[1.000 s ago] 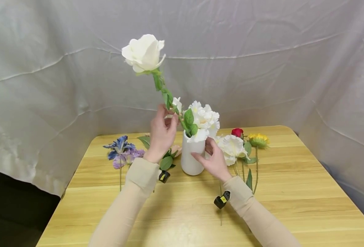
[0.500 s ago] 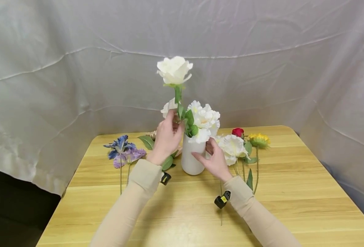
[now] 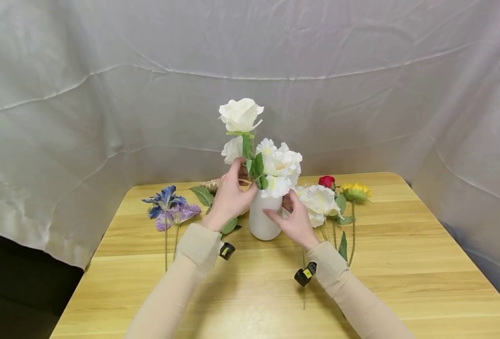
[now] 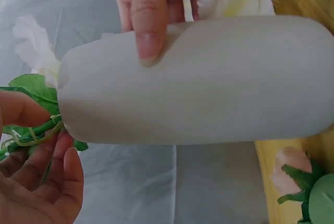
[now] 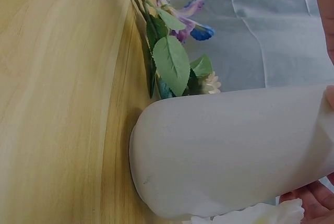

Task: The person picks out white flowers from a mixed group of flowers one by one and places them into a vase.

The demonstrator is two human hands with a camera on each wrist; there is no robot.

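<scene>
A white vase point(image 3: 263, 219) stands upright at mid-table, with ruffled white flowers point(image 3: 282, 162) rising from its mouth. My left hand point(image 3: 232, 197) pinches the green stem of a tall white rose point(image 3: 241, 115) just above the rim. A smaller white bloom point(image 3: 233, 149) sits lower on the same side. The left wrist view shows the leafy stem point(image 4: 39, 135) between thumb and fingers, right at the vase mouth. My right hand point(image 3: 293, 221) grips the upper vase, thumb on the near side and fingers behind it. How deep the stem reaches inside is hidden.
To the left lie a blue flower point(image 3: 163, 200), a purple flower point(image 3: 182, 214) and a pale pink rose point(image 4: 291, 171). To the right lie a white flower point(image 3: 317, 205), a red rose point(image 3: 326, 181) and a yellow sunflower point(image 3: 356, 192). A grey curtain point(image 3: 339, 108) hangs behind.
The tall white rose has swung right to upright and come down toward the vase. My left hand moved right and down with it. The right hand and vase stayed put.
</scene>
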